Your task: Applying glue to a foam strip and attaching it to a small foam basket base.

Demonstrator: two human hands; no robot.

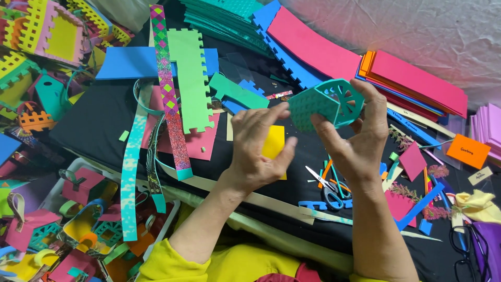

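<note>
your left hand (pixel 255 149) and right hand (pixel 355 138) both pinch the teal foam basket (pixel 323 107) above the black cloth (pixel 99 120). its long axis runs left-right, its spoked end facing right. behind lie pink foam sheets (pixel 417 78).

A black cloth (pixel 94 120) covers the work surface, strewn with foam sheets (pixel 313 47), scissors (pixel 326 188) and patterned ribbons (pixel 169 94).

Both forearms raised, left hand (pixel 255 149) fingers pinched, right hand (pixel 355 138) grip closed, thumb up
</note>
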